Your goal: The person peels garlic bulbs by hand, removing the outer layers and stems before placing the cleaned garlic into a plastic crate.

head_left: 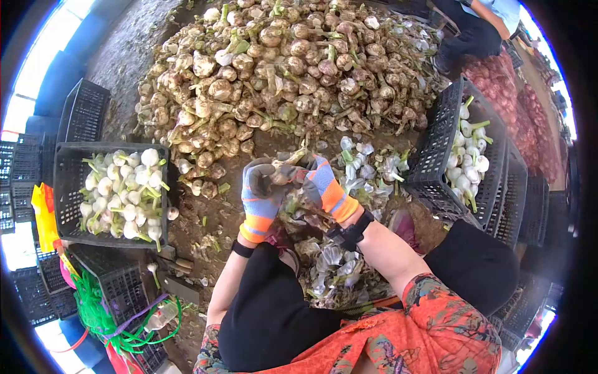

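Observation:
In front of my knees, both gloved hands meet at a dirty garlic bulb (288,171) with its stem pointing up and away. My left hand (263,190) is closed around the bulb from the left. My right hand (325,186) pinches it from the other side, its fingers partly hidden. Both gloves are grey, blue and orange. Just beyond lies a large heap of unpeeled, soil-covered garlic (293,68). Papery peeled skins (336,268) are scattered on the ground below my hands.
A black crate of cleaned garlic (57,187) stands at left, another crate (430,153) at right. Green twine (99,311) hangs over a crate at lower left, near a knife (180,290) on the ground. Red mesh sacks (498,87) and a person (473,37) are at upper right.

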`<state>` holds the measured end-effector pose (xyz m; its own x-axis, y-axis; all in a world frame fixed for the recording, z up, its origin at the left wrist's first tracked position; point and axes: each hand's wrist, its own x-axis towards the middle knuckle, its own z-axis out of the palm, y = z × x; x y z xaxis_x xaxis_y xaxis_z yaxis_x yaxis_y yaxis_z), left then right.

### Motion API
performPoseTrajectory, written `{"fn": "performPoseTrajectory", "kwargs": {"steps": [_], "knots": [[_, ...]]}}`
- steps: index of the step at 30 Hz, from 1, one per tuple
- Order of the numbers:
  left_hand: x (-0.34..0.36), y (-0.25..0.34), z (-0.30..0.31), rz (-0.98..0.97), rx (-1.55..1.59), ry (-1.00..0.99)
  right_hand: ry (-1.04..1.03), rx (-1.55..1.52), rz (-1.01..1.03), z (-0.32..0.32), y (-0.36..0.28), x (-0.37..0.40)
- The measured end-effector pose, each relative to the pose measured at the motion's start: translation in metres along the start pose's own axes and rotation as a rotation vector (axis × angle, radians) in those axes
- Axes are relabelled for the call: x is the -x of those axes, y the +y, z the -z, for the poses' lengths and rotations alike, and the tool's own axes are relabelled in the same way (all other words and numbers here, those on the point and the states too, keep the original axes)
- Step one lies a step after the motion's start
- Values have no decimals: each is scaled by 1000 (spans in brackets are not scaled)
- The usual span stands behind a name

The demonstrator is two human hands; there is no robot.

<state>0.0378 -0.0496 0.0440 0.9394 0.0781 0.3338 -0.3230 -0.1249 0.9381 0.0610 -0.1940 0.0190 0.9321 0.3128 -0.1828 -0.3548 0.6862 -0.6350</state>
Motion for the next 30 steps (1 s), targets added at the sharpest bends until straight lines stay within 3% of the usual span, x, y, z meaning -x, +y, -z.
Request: {"fn": "performPoseTrajectory", "kwargs": {"steps": [2,4,7,9,12,14,15,16,18,22,23,24,25,26,27,28,30], "knots": [[-2,7,-1,3,7,3,21,87,6,-11,-12,5],[-2,14,-2,-101,-217,-56,31,102,37,-18,-13,7],[-2,11,-3,-76,-203,-48,-2,177,163,-16,-11,9],[-1,13,-6,-60,-57,-34,33,127,28,-11,-13,11],[3,9,-7,3,-46,-41,3,164,82,6,-6,11],[4,1,-10,75,327,-77,-19,195,92,14,-12,15],[7,-1,-9,75,327,-77,-44,226,102,18,-15,17],[9,6,-9,206,399,-60,-44,227,103,17,-21,19],[10,20,-3,473,692,-78,-93,1069,452,13,-32,25],[11,31,-10,560,781,-29,-63,1062,548,10,-24,26],[12,29,-14,561,781,-29,20,666,296,6,-17,24],[12,26,-18,436,589,-37,97,267,48,3,-14,23],[13,22,-20,310,396,-44,96,266,48,2,-16,24],[11,17,-13,461,452,-57,71,437,77,2,-21,24],[13,14,-7,461,448,-55,45,607,105,2,-25,24],[12,21,-3,558,555,-67,-72,680,252,0,-31,21],[9,31,-5,695,729,-54,-28,713,277,-11,-27,24]]}}
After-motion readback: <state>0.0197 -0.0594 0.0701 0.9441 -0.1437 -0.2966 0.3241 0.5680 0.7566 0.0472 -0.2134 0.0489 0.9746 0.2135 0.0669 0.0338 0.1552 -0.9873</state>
